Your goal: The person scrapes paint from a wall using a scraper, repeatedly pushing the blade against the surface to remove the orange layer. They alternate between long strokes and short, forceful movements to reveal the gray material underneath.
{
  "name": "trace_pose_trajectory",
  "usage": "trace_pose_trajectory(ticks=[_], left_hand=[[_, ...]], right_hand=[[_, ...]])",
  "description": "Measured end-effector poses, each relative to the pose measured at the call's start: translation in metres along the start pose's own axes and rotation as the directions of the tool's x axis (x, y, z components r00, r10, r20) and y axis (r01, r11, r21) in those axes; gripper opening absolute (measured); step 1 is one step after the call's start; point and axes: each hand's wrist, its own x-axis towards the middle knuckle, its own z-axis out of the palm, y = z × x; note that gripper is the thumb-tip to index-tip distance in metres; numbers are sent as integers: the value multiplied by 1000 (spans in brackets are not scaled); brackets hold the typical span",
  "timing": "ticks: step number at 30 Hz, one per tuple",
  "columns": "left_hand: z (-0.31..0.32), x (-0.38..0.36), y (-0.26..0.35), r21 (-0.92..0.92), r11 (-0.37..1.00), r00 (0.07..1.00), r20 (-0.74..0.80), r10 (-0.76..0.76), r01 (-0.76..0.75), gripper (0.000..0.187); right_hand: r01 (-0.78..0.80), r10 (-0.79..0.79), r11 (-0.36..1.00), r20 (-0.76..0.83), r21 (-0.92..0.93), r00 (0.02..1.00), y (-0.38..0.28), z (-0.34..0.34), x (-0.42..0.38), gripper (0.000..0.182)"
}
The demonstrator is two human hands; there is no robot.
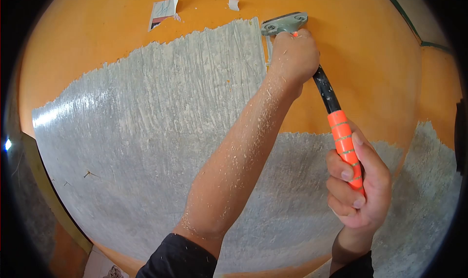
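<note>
Both of my hands grip a long-handled wall scraper (325, 90). My left hand (295, 56) is closed around its upper shaft, just below the metal scraper head (285, 23). Lower down, my right hand (363, 180) wraps the orange handle grip. The head lies at the wall by the top right corner of a stripped grey patch (195, 92), against orange paint (370, 68). A narrow scraped strip shows beneath the head. Pale flakes cling to my left forearm.
Torn paper (163, 13) and a smaller white scrap (234, 5) stick to the orange wall above. A nail (89, 174) juts from the grey surface at left. A frame edge (53, 195) borders the wall there. Dark green trim (402, 14) runs along the upper right.
</note>
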Motion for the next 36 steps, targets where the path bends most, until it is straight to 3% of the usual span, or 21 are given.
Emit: trace_pose_trajectory(ticks=[4,7,13,19,22,25,29,32,36], left_hand=[[-2,2,9,131,991,1000,25,-6,3,26],[0,3,11,129,991,999,-27,-38,41,24],[-3,0,15,159,986,997,51,-53,44,28],[-1,-6,-2,67,995,998,4,-70,70,35],[2,-23,-17,94,992,995,44,-94,89,33],[5,-43,-30,152,984,995,30,-100,94,31],[-1,-76,-39,-167,968,972,176,-159,189,23],[-5,-95,-51,-324,914,966,168,-197,243,20],[-11,-117,-75,-266,926,963,102,-248,266,20]], right_hand=[[12,-12,999,2,-34,1000,-2,5,3,42],[14,-14,999,11,-38,1000,-3,6,4,41],[-12,12,1000,41,-9,999,-6,3,3,41],[8,-7,1000,61,-14,998,9,-12,-4,43],[38,-41,986,-17,-159,999,23,-14,-24,44],[26,-33,981,-32,-190,999,33,-33,-39,46],[-8,5,989,-22,-145,1000,48,-48,-63,49],[-42,41,995,-16,-86,999,62,-55,-75,51],[-98,97,995,-46,-23,994,83,-62,-85,49]])
